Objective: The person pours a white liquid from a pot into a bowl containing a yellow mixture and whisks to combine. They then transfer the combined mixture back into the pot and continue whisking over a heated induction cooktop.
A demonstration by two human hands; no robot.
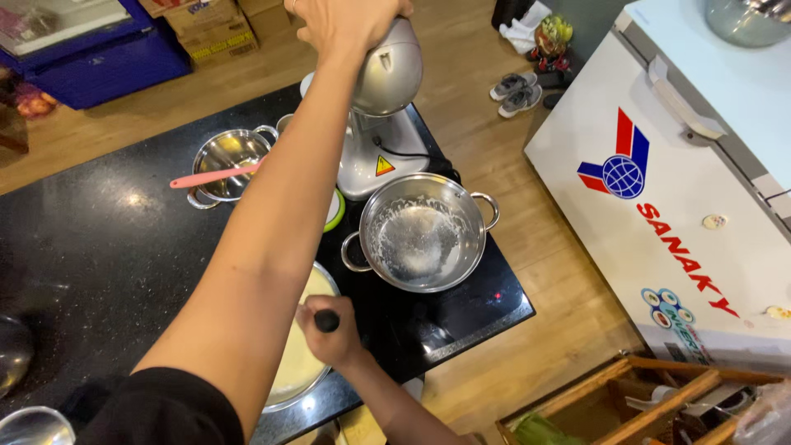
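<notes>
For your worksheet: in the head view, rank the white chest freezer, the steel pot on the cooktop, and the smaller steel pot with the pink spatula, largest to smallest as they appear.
1. White chest freezer, by far the largest.
2. Steel pot on the cooktop.
3. Smaller steel pot holding the pink spatula; it sits farther from the camera, so its true size against the other pot is unsure.

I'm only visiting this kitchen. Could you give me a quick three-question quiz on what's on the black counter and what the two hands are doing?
1. True or false: the left hand grips the top of the silver stand mixer.
2. What lies across the small steel pot? A) a pink spatula B) a wooden spoon C) a whisk
3. Fill in: the right hand is closed round a ____ handle.
Key: 1 true; 2 A; 3 black.
</notes>
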